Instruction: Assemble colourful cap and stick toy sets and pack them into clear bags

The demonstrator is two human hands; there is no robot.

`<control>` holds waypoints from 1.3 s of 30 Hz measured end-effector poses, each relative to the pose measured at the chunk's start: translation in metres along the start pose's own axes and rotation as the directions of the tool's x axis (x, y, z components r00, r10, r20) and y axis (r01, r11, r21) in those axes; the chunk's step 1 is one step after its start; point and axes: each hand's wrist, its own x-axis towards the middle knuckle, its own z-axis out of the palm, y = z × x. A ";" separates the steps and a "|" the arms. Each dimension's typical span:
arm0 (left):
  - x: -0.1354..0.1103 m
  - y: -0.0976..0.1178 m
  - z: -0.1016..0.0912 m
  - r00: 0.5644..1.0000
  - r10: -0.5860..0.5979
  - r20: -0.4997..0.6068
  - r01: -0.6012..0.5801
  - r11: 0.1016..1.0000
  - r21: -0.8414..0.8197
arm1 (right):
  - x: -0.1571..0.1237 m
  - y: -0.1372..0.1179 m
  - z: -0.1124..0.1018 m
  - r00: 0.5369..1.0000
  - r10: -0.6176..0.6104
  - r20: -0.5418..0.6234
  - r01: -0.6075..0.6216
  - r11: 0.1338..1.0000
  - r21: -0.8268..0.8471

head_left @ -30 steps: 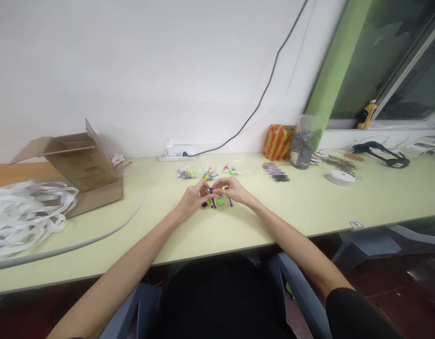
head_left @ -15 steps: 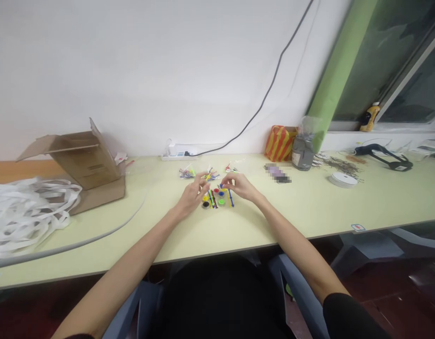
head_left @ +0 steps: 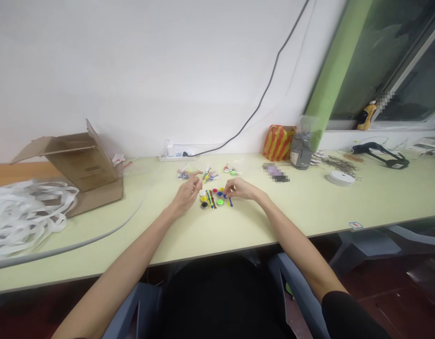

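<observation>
Small round plastic pieces lie on the table between my hands, among them a black one (head_left: 204, 205), a green one (head_left: 220, 202) and a red one (head_left: 214, 190). A row of thin coloured plastic sticks (head_left: 211, 199) lies amid them. My left hand (head_left: 187, 193) hovers beside the pieces on the left, fingers apart and holding nothing. With thumb and finger, my right hand (head_left: 240, 189) pinches a small blue plastic piece (head_left: 225, 196), partly hidden by the fingertips. A blue stick (head_left: 230, 202) lies just below that hand.
Behind my hands lie clear bags of coloured parts (head_left: 209, 175). At left are an open cardboard box (head_left: 81, 160), a heap of white straps (head_left: 27, 214) and a grey cable (head_left: 97, 235). To the right stand a striped bag (head_left: 278, 143), a grey container (head_left: 301, 153) and a white roll (head_left: 341, 178).
My left hand has drawn back a little to the left, uncovering a white round piece. The right hand has lowered the blue piece toward the others.
</observation>
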 end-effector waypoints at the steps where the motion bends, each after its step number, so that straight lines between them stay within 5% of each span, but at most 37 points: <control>1: 0.000 0.000 0.000 1.000 0.001 0.005 -0.001 1.000 -0.002 | 0.000 0.001 0.000 1.000 0.003 -0.001 -0.003 1.000 -0.008; 39: -0.002 0.003 -0.002 0.997 -0.024 0.071 0.026 1.000 -0.018 | -0.003 0.016 -0.008 0.997 0.076 -0.023 -0.076 0.997 -0.010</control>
